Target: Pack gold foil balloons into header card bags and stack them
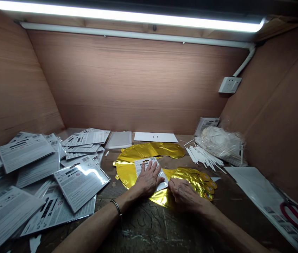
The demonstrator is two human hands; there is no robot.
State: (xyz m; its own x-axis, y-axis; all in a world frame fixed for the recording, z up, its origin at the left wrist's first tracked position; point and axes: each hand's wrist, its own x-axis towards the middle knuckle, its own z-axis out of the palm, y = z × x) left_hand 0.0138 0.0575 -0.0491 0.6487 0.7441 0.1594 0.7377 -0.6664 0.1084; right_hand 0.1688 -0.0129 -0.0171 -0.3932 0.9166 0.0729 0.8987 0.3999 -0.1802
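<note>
A flat, uninflated gold foil balloon (126,168) with a curved outline lies on the dark table, with more gold foil (191,175) stacked or folded at its right. On top of it rests a white printed packaging card (140,166) with a hang hole. My left hand (149,178) lies flat on this card, fingers spread, covering much of it. Beside the card's right edge, my right hand (182,191) is closed, its fingers curled on the foil; the fingertips are partly hidden. A bracelet (116,207) circles my left wrist.
Loose printed packets (81,179) pile up on the left. Clear sleeves (119,140) and a white card strip (156,137) lie at the back. White sticks (204,156) and a plastic bag (224,144) are back right; red-handled scissors (295,214) lie far right. Wooden panels enclose the table.
</note>
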